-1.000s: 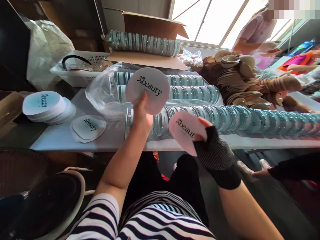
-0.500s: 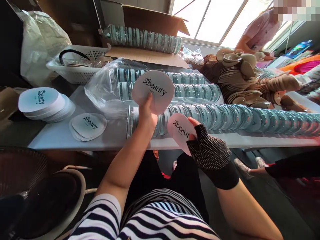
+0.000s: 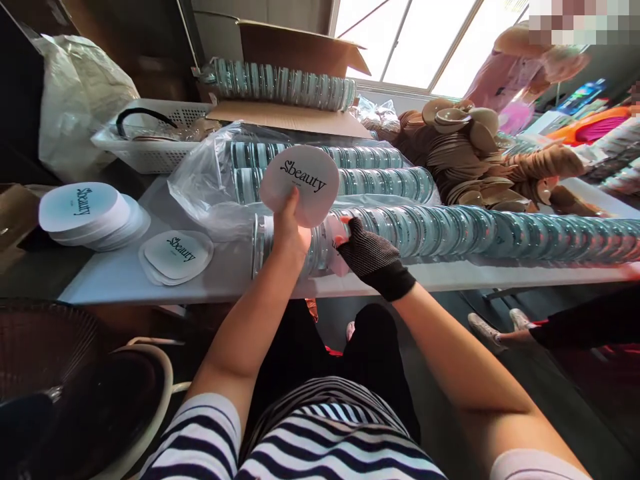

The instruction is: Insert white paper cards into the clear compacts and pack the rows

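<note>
A white, rounded flat card printed "beauty" (image 3: 307,177) is pinched in the bare left hand (image 3: 290,233), beside which the right hand (image 3: 369,255) (black fingerless glove) pinches a pinkish printed card (image 3: 337,257) at a long row of clear round shells (image 3: 445,230) on a white table (image 3: 235,283)

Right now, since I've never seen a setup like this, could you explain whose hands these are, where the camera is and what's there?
There's no machine: these are a person's own hands, seen by one head-worn camera looking forward and down. The bare left hand holds up a printed card. The right hand, in a black fingerless glove, holds a second card at the near row of clear round pieces; whether it's tucked in is hard to tell. On the white table are a tall card stack, a low stack, and, farther right, piled brown cups.
</note>
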### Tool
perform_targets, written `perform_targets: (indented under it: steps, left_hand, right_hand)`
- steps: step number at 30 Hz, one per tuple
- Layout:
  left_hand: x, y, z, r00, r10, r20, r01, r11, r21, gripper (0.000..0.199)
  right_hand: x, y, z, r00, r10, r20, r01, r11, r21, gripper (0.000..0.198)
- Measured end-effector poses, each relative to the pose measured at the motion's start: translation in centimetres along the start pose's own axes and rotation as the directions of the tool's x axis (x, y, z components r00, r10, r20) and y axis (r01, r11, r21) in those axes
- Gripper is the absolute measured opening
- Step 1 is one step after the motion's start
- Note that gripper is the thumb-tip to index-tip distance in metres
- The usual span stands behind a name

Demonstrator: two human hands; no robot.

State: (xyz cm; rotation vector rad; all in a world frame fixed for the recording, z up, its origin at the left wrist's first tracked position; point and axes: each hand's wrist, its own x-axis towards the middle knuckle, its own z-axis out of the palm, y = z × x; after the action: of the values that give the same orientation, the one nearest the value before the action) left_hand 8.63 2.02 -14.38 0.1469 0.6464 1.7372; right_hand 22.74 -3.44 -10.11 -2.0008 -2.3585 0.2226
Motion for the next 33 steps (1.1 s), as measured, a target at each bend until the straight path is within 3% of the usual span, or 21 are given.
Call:
perform_targets:
  steps: [6,10,15,19,22,27,33]
  left_hand:
    - [0.0,-0.2,-0.3,1.0,-0.012,0.007,0.012,1.0,0.014,0.052]
    - [0.0,-0.1,-0.2,1.0,-0.007,0.027,0.007,1.0,0.0,0.056]
    - [-0.4,0.4,0.1,0.999,-0.029,0.015,0.029,1.0,-0.003,0.047]
    - [-0.6,0.3,0.2,1.0,-0.024,0.011,0.024,0.999,-0.028,0.043]
    - [-0.5,0.2,0.0,0.999,-0.032,0.013,0.033,0.999,-0.019,0.044]
    - [-0.2,0.0,-0.2,1.0,-0.014,0.027,0.014,1.0,0.015,0.047]
    - [0.0,-0.1,0.0,1.0,-0.003,-0.013,0.004,0.997,0.071,0.051]
  right_hand:
    - [0.5,1.3,0.7,0.994,0.031,-0.103,-0.016,0.989,0.147,0.021]
    - [2.5,1.3,1.9,0.994,0.041,-0.105,-0.018,0.978,0.21,0.015]
    - [2.7,2.8,0.9,0.997,-0.074,0.012,0.065,0.93,0.361,0.012]
    - [3.2,2.0,0.2,0.985,-0.004,0.171,-0.08,0.871,0.484,0.004]
    - [3.7,0.8,0.5,0.982,0.008,0.189,-0.093,0.89,0.446,0.007]
    - [3.6,0.7,1.4,0.969,-0.079,0.233,0.002,0.949,0.314,0.012]
    - [3.2,0.0,1.5,0.965,-0.06,0.254,0.02,0.987,0.159,0.014]
